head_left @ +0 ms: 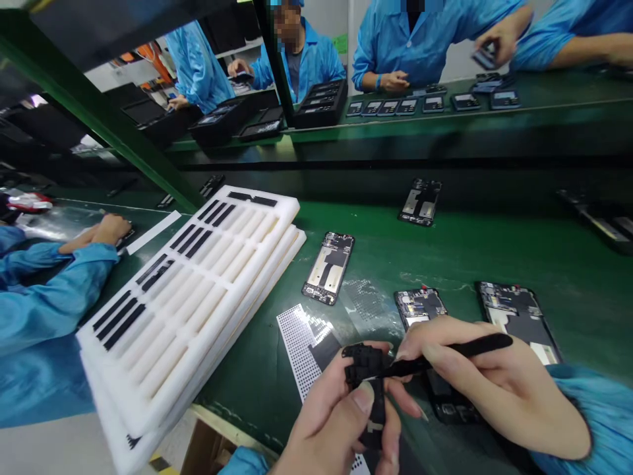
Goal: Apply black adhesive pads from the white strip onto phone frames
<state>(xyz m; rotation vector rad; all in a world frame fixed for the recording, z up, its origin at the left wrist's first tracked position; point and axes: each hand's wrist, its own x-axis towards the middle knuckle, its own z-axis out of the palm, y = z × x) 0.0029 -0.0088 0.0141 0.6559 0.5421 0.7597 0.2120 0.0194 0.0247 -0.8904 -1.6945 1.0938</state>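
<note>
My left hand (336, 422) pinches a small black plastic phone part (363, 363) between thumb and fingers. Black tweezers (482, 344) lie in my right hand (469, 376), gripped like a pen, their tip at the part's edge. Beneath my left hand is a sheet of small white dot stickers (298, 343), partly covered. An opened phone frame (420, 303) sits under my right hand, half hidden by it. Another phone frame (517, 313) rests to the right. Further forward lie one phone frame (329, 267) and a second, farther phone frame (420, 201).
Stacked white foam trays (217, 277) stand at the left, black strips in some slots. A green post (99, 112) slants behind them. Beyond is a raised shelf (395, 125) bearing several phones and black boxes. Co-workers in blue work across it; another co-worker's hand (113, 229) is at left.
</note>
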